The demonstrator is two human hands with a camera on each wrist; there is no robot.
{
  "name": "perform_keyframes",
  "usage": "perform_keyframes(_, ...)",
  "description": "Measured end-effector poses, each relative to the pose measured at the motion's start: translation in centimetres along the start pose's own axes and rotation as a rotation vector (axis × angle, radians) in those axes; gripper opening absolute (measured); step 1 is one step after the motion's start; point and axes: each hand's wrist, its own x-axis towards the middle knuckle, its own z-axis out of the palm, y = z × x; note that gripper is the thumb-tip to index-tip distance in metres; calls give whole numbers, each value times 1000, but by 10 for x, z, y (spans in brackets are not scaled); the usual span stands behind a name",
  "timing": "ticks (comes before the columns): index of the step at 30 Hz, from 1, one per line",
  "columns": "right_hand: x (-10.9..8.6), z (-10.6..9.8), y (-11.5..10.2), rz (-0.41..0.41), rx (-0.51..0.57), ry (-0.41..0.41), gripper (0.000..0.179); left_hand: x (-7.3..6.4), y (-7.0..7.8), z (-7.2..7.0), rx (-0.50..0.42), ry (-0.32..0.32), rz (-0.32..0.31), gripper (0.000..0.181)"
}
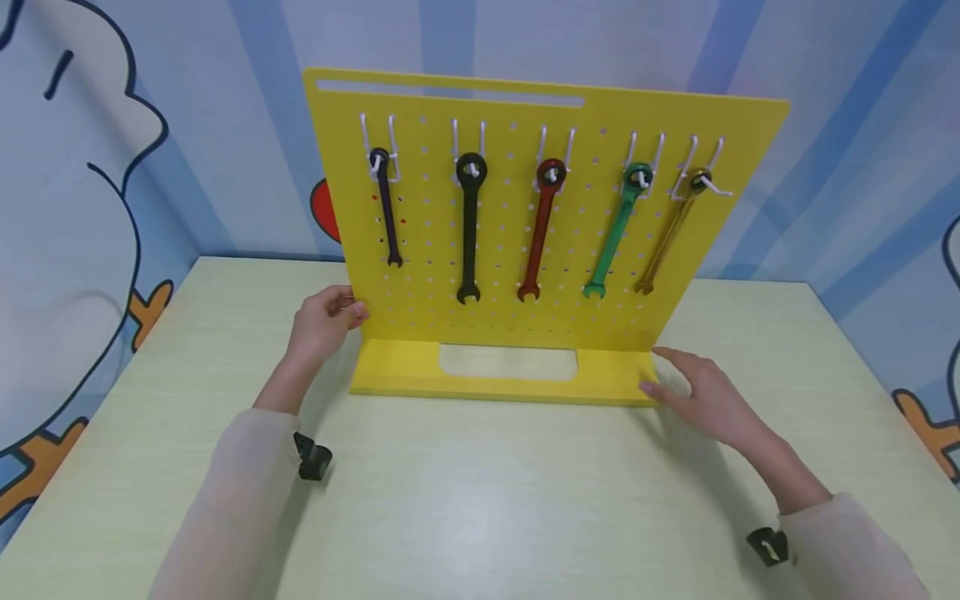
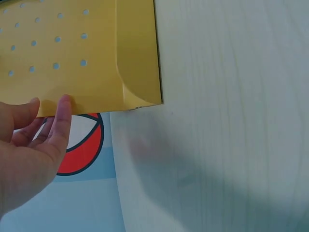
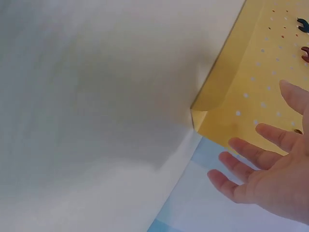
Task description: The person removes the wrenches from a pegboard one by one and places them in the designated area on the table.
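Note:
A yellow pegboard (image 1: 498, 321) stands upright on its flat base (image 1: 397, 368). Several combination wrenches hang in a row from its white hooks: purple (image 1: 387, 212), black (image 1: 470, 233), red (image 1: 540, 237), green (image 1: 615, 237) and gold (image 1: 663, 242). The left hand (image 1: 320, 327) holds the board's lower left edge, thumb at the front; in the left wrist view the board's edge (image 2: 96, 104) lies among its fingers. At the base's right end is the right hand (image 1: 705, 396), its fingers spread. In the right wrist view those fingers look apart from the board (image 3: 227, 128).
The pegboard stands on a pale wood-grain table (image 1: 480, 500). Behind it rises a blue striped wall (image 1: 562, 42) with cartoon figures. Black wrist devices (image 1: 312, 457) sit at both sleeve cuffs.

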Motion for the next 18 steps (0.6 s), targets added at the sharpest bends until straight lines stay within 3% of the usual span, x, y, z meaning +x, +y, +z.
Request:
perform_keyframes(13,12,-36,-13,30,100,7,59,4,-4,0,-12,8,14,32)
perform_keyframes(18,19,-48,-20,-4,119,33,56,5,-5,1,-21,16,2,30)
